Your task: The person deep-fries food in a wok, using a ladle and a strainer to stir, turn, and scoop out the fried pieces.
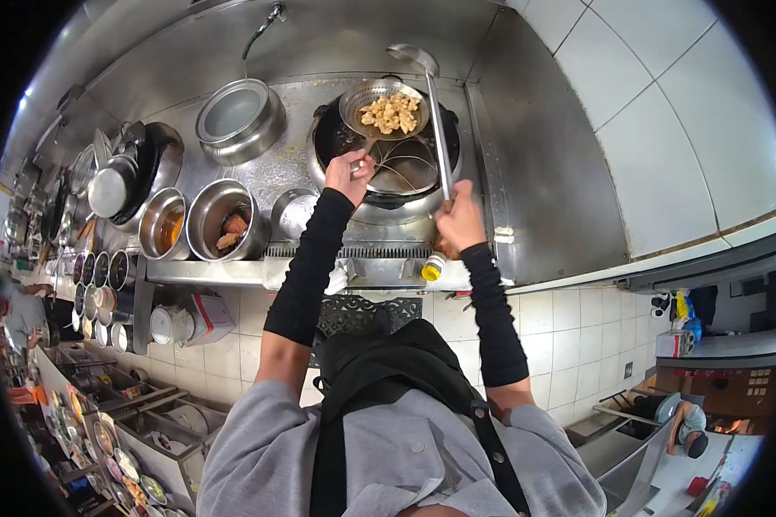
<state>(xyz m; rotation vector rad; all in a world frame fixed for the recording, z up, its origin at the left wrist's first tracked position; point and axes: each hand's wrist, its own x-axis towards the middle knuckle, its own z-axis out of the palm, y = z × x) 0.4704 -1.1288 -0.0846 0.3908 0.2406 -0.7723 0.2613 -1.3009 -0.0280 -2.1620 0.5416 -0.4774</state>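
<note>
My left hand (351,177) is closed round the handle of a perforated strainer (352,102). Golden fried pieces of food (391,113) sit in the strainer, which is over the far side of a dark wok (326,138) on the stove. To the right, my right hand (461,217) grips a long-handled metal ladle (441,129). Its bowl is beyond the wok, near the steel back wall. Inside the wok, below the strainer, a wire frame (408,162) shows; what else lies there is hard to make out.
Left of the wok stand a large lidded pot (240,129), a steel pot with brown chunks (203,226), and one with amber liquid (153,226). A yellow-capped bottle (432,270) is at the stove's front edge. A steel side panel (547,164) bounds the right. Another person (688,428) is behind, lower right.
</note>
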